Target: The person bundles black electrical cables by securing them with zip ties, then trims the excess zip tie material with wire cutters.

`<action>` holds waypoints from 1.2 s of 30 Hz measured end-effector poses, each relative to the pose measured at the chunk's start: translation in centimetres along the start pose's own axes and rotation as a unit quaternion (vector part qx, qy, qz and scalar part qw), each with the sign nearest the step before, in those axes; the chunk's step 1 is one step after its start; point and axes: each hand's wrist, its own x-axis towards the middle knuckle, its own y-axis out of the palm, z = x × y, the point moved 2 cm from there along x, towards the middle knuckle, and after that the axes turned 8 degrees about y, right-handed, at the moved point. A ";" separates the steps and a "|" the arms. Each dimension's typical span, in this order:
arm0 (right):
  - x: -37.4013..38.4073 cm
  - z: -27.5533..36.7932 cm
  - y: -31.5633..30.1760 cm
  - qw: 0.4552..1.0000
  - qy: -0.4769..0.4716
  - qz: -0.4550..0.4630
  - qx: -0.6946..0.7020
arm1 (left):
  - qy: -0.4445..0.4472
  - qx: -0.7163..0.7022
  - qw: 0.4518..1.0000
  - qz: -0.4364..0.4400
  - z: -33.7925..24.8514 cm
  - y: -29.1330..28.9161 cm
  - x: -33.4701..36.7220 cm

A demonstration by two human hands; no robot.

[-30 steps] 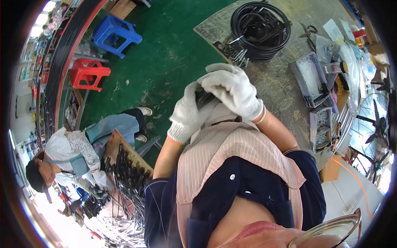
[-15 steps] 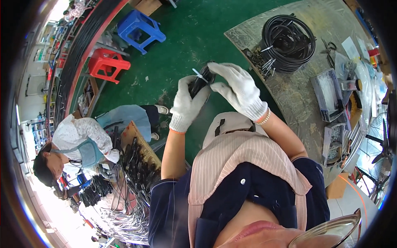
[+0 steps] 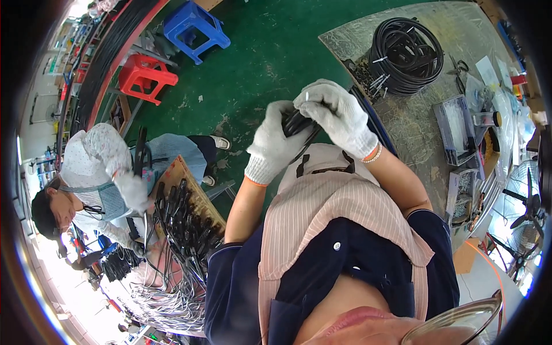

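Note:
White knitted work gloves with orange cuffs cover both my hands. My left hand (image 3: 272,141) is closed around a bundle of black cable (image 3: 295,123) in front of my body. Right beside it, my right hand (image 3: 338,118) has its fingers pinched together at the bundle's upper end. A small bit of white cable tie (image 3: 306,96) shows at those fingertips; the rest of it is hidden by the glove. Dark strands (image 3: 372,119) show behind my right wrist, along the table's edge.
On the worktable (image 3: 402,123) at right lie a large black cable coil (image 3: 376,69), scissors (image 3: 460,68) and a clear-lidded box (image 3: 456,129). A blue stool (image 3: 195,31) and a red stool (image 3: 148,77) stand far left. A co-worker (image 3: 95,172) works at left beside a crate of black cable ends (image 3: 183,215).
Both hands have shifted slightly right, and the bundle has turned. My right fingers, spread before, have closed at the tie. The co-worker's arm has moved and now lifts black cable.

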 end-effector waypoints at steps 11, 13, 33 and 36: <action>-6.7 -4.9 -3.5 0.969 0.188 -0.132 0.094 | 0.112 0.052 0.992 0.031 0.4 1.4 3.7; -7.6 -8.0 -4.7 0.835 0.268 -0.182 0.445 | 0.221 0.177 0.949 0.139 -3.7 0.9 5.2; -3.0 -15.5 -23.1 0.756 0.204 -0.566 -0.259 | 0.646 0.112 0.681 0.326 -6.4 15.6 27.4; -1.7 -15.0 -23.3 0.747 0.136 -0.587 -0.279 | 0.604 0.075 0.780 0.147 -7.3 17.1 30.5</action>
